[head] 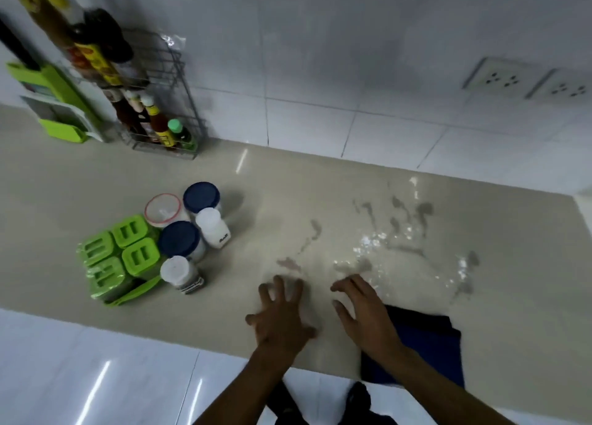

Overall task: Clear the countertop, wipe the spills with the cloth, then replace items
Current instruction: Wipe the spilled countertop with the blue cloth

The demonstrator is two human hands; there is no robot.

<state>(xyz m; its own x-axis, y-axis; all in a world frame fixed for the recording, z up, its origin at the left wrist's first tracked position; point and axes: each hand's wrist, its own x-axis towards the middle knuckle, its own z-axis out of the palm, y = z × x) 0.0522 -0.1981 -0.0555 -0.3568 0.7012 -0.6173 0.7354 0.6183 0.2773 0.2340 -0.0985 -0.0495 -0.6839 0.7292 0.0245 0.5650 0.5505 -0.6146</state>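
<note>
Both my hands hover over the beige countertop (pixel 224 175) near its front edge. My left hand (pixel 282 315) has its fingers spread and holds nothing. My right hand (pixel 362 309) is also open, its wrist lying over a dark blue cloth (pixel 426 351) spread at the counter's front edge. Wet spills with white specks (pixel 394 232) spread across the counter beyond my right hand. A cluster of containers stands to the left: two blue-lidded jars (pixel 201 197), a clear red-rimmed tub (pixel 162 209), a white bottle (pixel 213 226), a spice shaker (pixel 182 274) and green-lidded boxes (pixel 121 251).
A wire rack (pixel 166 104) with sauce bottles stands against the tiled wall at back left, next to a green holder (pixel 61 104). Wall sockets (pixel 503 78) sit at upper right. Glossy white floor tiles (pixel 96 376) lie below the counter's front edge.
</note>
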